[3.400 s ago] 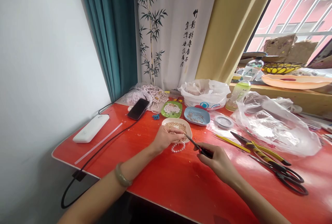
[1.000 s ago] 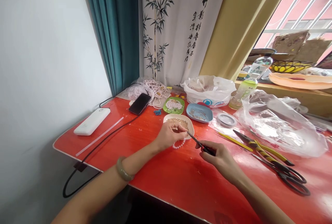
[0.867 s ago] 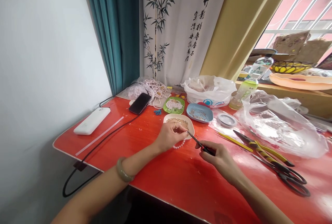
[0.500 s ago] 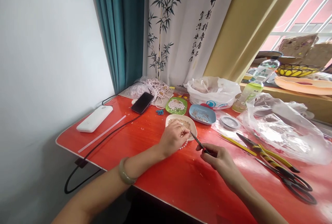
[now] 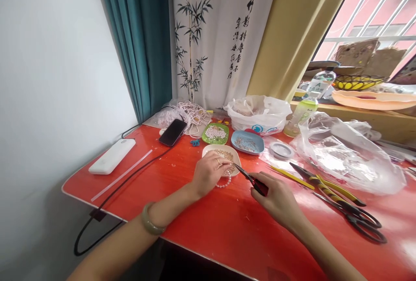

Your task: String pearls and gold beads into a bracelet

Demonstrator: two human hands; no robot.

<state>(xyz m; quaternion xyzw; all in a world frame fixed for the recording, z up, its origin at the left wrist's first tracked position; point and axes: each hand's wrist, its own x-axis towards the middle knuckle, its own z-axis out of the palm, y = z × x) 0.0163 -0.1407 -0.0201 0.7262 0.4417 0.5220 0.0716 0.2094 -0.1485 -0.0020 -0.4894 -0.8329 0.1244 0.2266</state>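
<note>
My left hand (image 5: 209, 171) is closed in a pinch over the front of a cream dish (image 5: 236, 156) of gold beads. From its fingers hangs a short curved pearl strand (image 5: 224, 185), low over the red table. My right hand (image 5: 271, 190) is wrapped round dark pliers with red on the handles (image 5: 260, 187), whose tip points at my left fingertips. Whether the tip touches anything is too small to tell. Behind the cream dish are a green dish (image 5: 205, 135) of pale beads and a blue dish (image 5: 258, 147) of small metal pieces.
On the red table (image 5: 208, 229) lie a phone (image 5: 173, 132), a white power bank (image 5: 112, 156), a black cable, yellow-handled pliers (image 5: 341, 187), scissors (image 5: 365, 228) and yellow tweezers (image 5: 294, 178). Plastic bags (image 5: 351, 155) and bottles (image 5: 303, 109) stand at the back and right.
The view has shifted slightly to the right. The pliers' handles show more of their red side, and more of the pearl strand shows below my left hand.
</note>
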